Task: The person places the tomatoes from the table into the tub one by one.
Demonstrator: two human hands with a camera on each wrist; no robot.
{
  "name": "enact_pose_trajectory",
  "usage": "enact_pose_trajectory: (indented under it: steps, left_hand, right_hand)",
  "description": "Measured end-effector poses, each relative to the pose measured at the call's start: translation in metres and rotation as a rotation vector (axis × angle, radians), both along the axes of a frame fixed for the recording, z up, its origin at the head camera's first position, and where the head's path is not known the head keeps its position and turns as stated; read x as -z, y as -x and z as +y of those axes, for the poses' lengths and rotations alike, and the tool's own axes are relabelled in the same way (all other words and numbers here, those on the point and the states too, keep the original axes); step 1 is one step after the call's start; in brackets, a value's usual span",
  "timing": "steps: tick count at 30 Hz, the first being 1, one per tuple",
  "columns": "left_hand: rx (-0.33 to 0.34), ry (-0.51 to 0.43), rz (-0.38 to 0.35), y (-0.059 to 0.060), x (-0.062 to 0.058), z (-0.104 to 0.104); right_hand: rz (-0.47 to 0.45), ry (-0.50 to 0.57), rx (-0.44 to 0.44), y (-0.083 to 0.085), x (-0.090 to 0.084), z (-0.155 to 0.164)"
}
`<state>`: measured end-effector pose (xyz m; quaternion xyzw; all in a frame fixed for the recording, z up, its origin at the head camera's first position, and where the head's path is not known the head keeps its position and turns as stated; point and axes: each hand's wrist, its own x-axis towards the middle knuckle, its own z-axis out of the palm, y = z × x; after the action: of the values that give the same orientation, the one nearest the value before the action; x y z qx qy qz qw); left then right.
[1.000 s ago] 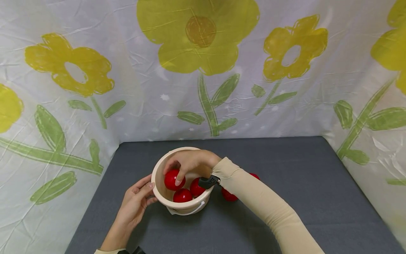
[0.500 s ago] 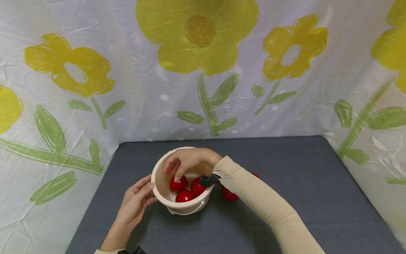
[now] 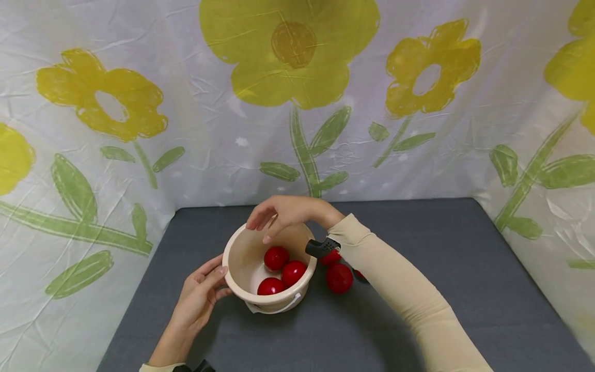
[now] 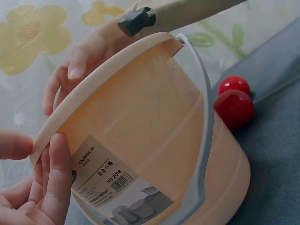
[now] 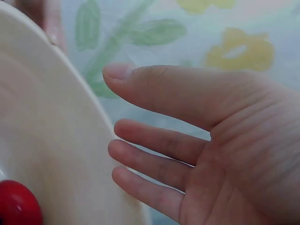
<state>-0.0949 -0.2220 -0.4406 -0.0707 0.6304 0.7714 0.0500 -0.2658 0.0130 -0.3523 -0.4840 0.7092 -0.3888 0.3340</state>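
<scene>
My left hand grips the left rim of a cream bucket, thumb on the edge and fingers outside, near a printed label in the left wrist view. The bucket leans slightly toward me. Inside it lie three shiny red balls: one ball toward the back, another ball at the right and a third near the front. Above the far rim hovers my right hand, fingers loosely bent and holding nothing. In the right wrist view its thumb and fingers stand apart.
Right of the bucket, a red ball sits on the dark grey tabletop. Another red ball is partly behind my right wristband, and something red shows under the sleeve. A grey handle hangs on the bucket. Flowered cloth surrounds the table.
My right hand has let go of a red ball inside the bucket and risen toward the far rim. That ball has settled farther right beside the others. The left hand keeps its place.
</scene>
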Motion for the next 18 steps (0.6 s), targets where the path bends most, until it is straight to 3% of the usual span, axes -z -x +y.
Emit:
enact_pose_trajectory:
  steps: [10, 18]
  left_hand:
    - [-0.001, -0.007, 0.0, 0.002, 0.0, 0.001]
    - [-0.01, -0.014, 0.001, 0.0, 0.001, 0.0]
  right_hand:
    - [-0.019, 0.081, 0.168, 0.014, 0.005, 0.072]
    - [-0.034, -0.002, 0.324, 0.019, 0.03, 0.126]
